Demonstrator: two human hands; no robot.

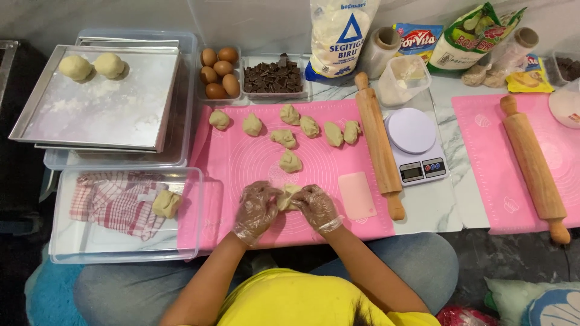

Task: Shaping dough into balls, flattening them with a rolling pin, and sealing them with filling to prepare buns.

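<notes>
Both gloved hands, left (255, 208) and right (316, 207), pinch one dough piece (287, 197) between them over a pink mat (241, 160) on the worktop (432, 208).

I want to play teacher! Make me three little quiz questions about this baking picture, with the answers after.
1. True or false: both gloved hands hold one piece of dough.
2. How many shaped dough balls sit on the floured metal tray? A) two B) five C) none
3. Fill in: the white kitchen scale stands just right of a wooden ____.

Key
1. True: the left hand and right hand pinch the dough piece between them over the pink mat.
2. A: two dough balls on the metal tray.
3. Rolling pin, beside the kitchen scale.
</notes>
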